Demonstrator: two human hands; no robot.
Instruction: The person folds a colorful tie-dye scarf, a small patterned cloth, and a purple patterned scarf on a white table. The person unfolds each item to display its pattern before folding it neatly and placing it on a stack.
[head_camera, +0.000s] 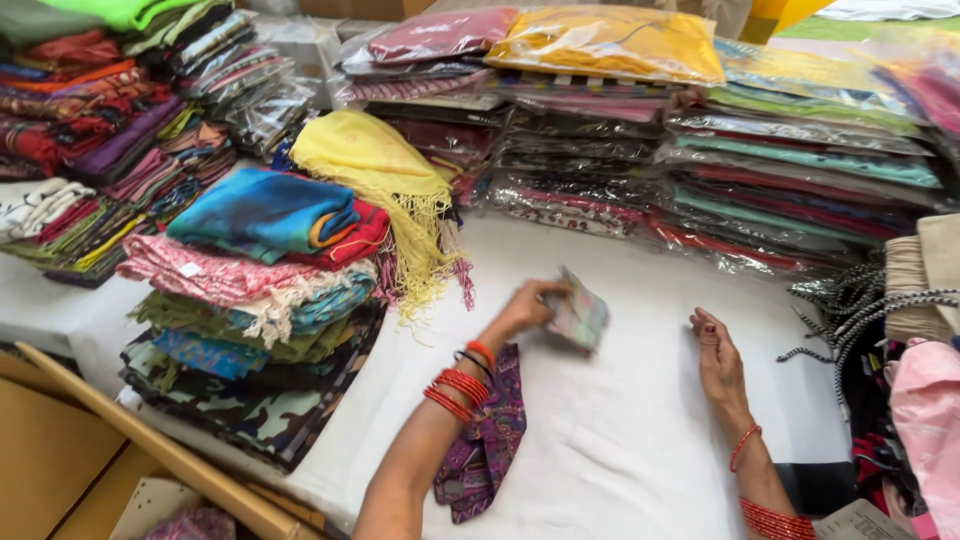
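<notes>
Left hand (525, 308) is gripping a small folded cloth (578, 318) (probably a scarf, blurred); right hand (716, 360) is resting empty w/ loose fingers; purple cloth (490, 440) is waiting unfolded.

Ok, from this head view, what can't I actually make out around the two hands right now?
- Small folded pastel cloth in the left hand: motion blur smears its pattern, and the grip on it is unclear.
- Purple paisley fabric: the left forearm covers part of it.
- Right hand: seen from the back on the white table cover, so its palm side is hidden.
- Striped black-and-white cords: their ends run under beige bags at the right edge.
</notes>
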